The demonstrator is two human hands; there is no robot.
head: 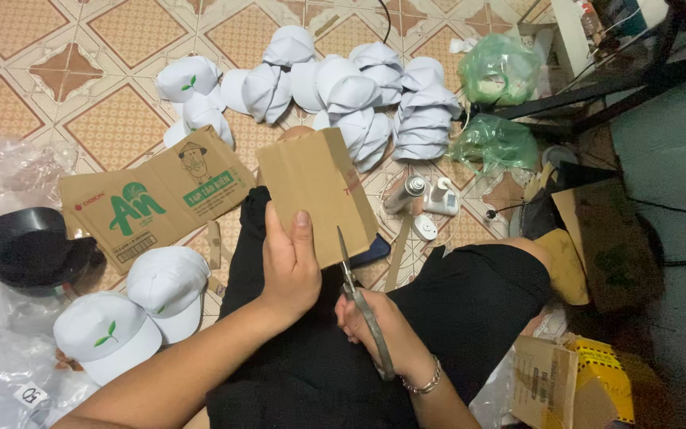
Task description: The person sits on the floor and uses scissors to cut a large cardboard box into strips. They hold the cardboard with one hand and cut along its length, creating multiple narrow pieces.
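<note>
Flattened brown carton (152, 205) left; yellow box (577, 381) right.

left hand (290, 266) grips cardboard piece (319, 197); right hand (376, 327) drives scissors (363, 306) into its lower edge; white caps (359, 99) beyond

Your left hand (290, 262) is raised, thumb up, fingers pinched closed; your right hand (375, 322), bracelet at wrist, is clenched, forearm angled inward.

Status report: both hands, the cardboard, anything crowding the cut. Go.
Left hand gripping cardboard piece upright by its lower edge. Right hand on scissors, blades open at cardboard's bottom edge. White caps piled beyond, clear of the cut.
</note>
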